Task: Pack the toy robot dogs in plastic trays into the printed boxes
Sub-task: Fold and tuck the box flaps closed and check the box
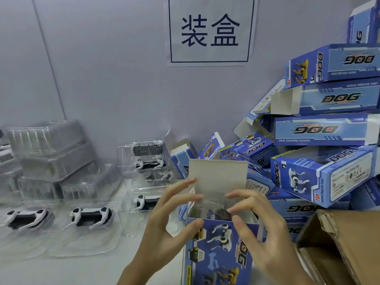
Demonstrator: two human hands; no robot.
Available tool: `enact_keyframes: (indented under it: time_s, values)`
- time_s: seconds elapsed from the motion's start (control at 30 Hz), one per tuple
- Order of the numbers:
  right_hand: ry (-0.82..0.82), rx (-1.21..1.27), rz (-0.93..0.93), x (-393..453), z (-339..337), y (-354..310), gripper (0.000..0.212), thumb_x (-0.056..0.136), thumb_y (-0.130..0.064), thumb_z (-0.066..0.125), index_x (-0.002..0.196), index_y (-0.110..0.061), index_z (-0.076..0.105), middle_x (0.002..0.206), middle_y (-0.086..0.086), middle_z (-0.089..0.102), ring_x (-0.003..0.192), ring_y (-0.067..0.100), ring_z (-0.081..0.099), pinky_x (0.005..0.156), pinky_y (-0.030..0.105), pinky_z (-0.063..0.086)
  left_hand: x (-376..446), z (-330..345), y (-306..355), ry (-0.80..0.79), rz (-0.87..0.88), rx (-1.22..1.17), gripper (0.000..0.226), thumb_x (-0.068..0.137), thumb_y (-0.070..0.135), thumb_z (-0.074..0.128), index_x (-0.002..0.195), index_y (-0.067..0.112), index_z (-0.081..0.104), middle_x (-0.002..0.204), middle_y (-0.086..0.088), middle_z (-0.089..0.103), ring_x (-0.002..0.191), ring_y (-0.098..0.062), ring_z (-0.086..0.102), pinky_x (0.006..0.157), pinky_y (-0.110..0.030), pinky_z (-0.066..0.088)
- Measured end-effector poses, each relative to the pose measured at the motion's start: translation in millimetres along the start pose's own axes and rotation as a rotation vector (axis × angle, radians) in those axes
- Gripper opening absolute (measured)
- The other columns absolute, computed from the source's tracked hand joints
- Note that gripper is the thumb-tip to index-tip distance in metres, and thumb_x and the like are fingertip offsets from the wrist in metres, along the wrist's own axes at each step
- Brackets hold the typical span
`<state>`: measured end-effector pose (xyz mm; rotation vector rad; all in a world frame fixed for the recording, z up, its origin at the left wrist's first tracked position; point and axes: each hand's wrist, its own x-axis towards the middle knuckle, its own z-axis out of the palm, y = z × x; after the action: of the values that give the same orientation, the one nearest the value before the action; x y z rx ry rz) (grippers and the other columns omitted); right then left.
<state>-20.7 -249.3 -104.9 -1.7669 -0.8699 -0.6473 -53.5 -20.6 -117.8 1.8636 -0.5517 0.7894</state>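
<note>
Head cam, left to right: empty clear trays (49,153) piled up, too blurry to count. Three trayed robot dogs (90,217) lie flat, the third half behind my left hand (164,229). Both hands pinch the open printed box (220,247), fingers spread; right hand (261,233) too. Something dark inside, hard to tell. Box heap (329,128) cut off right.

A pale white table (61,270) lies under my hands. To their left, toy robot dogs in clear plastic trays (90,218) lie flat on it, with stacked empty trays (53,159) beyond. To their right, a heap of blue printed boxes (320,177) and a brown carton (339,243).
</note>
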Motion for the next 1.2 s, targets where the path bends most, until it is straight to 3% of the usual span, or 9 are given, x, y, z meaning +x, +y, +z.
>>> enact_keyframes:
  time_s: [0.13, 0.3, 0.43, 0.67, 0.8, 0.87, 0.93, 1.07, 1.2]
  values:
    - [-0.009, -0.011, -0.015, 1, 2, 1, 0.016, 0.099, -0.036, 0.060, 0.096, -0.025, 0.071, 0.117, -0.009, 0.070, 0.118, 0.020, 0.064, 0.094, 0.030, 0.048, -3, 7, 1, -0.020, 0.002, -0.044, 0.028, 0.102, 0.028, 0.062, 0.127, 0.027, 0.073, 0.141, -0.001, 0.065, 0.138, -0.031, 0.055, 0.107, -0.059, 0.046]
    - [-0.017, 0.028, 0.045, -2, 8, 2, 0.029, 0.098, -0.046, 0.064, 0.122, -0.030, 0.066, 0.127, -0.011, 0.071, 0.123, 0.013, 0.066, 0.101, 0.022, 0.049, -3, 2, -3, 0.038, -0.040, -0.055, 0.024, 0.098, 0.028, 0.065, 0.118, 0.029, 0.079, 0.132, 0.003, 0.072, 0.131, -0.030, 0.061, 0.105, -0.060, 0.047]
    - [-0.004, 0.085, 0.090, -5, 10, 3, 0.033, 0.093, -0.058, 0.068, 0.106, -0.032, 0.052, 0.127, -0.020, 0.071, 0.123, 0.004, 0.065, 0.104, 0.017, 0.047, -2, 3, -2, 0.069, -0.029, -0.051, 0.021, 0.098, 0.029, 0.064, 0.111, 0.029, 0.081, 0.126, 0.002, 0.074, 0.126, -0.028, 0.064, 0.104, -0.050, 0.050]
    - [0.187, 0.063, 0.061, -7, 13, 8, 0.034, 0.083, -0.062, 0.077, 0.083, -0.029, 0.067, 0.140, -0.006, 0.054, 0.136, 0.023, 0.054, 0.104, 0.039, 0.052, 0, 14, 6, 0.188, -0.004, -0.006, 0.032, 0.105, 0.041, 0.056, 0.091, 0.030, 0.081, 0.111, 0.008, 0.077, 0.114, -0.021, 0.068, 0.099, -0.028, 0.049]
    - [0.139, 0.266, 0.183, -8, 15, 10, 0.040, 0.073, -0.068, 0.083, 0.083, -0.032, 0.069, 0.160, -0.014, 0.042, 0.149, 0.014, 0.042, 0.104, 0.043, 0.054, -4, 23, 6, 0.281, -0.045, 0.045, 0.027, 0.099, 0.032, 0.055, 0.086, 0.031, 0.079, 0.125, 0.008, 0.050, 0.118, -0.021, 0.062, 0.094, -0.018, 0.046]
    - [0.121, 0.371, 0.257, -9, 16, 9, 0.043, 0.068, -0.069, 0.085, 0.081, -0.032, 0.067, 0.153, -0.020, 0.050, 0.139, 0.014, 0.055, 0.096, 0.033, 0.059, -4, 25, 8, 0.290, -0.067, -0.011, 0.019, 0.094, 0.032, 0.057, 0.098, 0.035, 0.075, 0.130, 0.005, 0.042, 0.118, -0.022, 0.061, 0.095, -0.021, 0.048]
    - [0.135, 0.408, 0.261, -9, 17, 8, 0.045, 0.067, -0.067, 0.088, 0.080, -0.029, 0.066, 0.142, -0.018, 0.060, 0.127, 0.011, 0.064, 0.091, 0.026, 0.058, -1, 26, 10, 0.282, -0.084, -0.181, 0.034, 0.090, 0.022, 0.061, 0.120, 0.036, 0.062, 0.139, 0.002, 0.043, 0.116, -0.022, 0.062, 0.089, -0.029, 0.053]
    - [0.173, 0.391, 0.187, -7, 17, 5, 0.049, 0.075, -0.056, 0.087, 0.093, -0.015, 0.069, 0.122, 0.002, 0.070, 0.126, 0.024, 0.064, 0.094, 0.040, 0.058, 3, 23, 11, 0.150, -0.062, -0.347, 0.062, 0.098, -0.001, 0.052, 0.150, 0.024, 0.030, 0.142, -0.008, 0.060, 0.120, -0.035, 0.066, 0.093, -0.047, 0.060]
    - [0.206, 0.377, 0.164, -7, 19, 6, 0.051, 0.076, -0.055, 0.087, 0.094, -0.011, 0.069, 0.118, 0.004, 0.071, 0.126, 0.026, 0.065, 0.094, 0.044, 0.058, -4, 17, 9, 0.068, -0.082, -0.233, 0.040, 0.103, 0.029, 0.052, 0.142, 0.024, 0.053, 0.125, -0.012, 0.069, 0.125, -0.035, 0.062, 0.100, -0.060, 0.051]
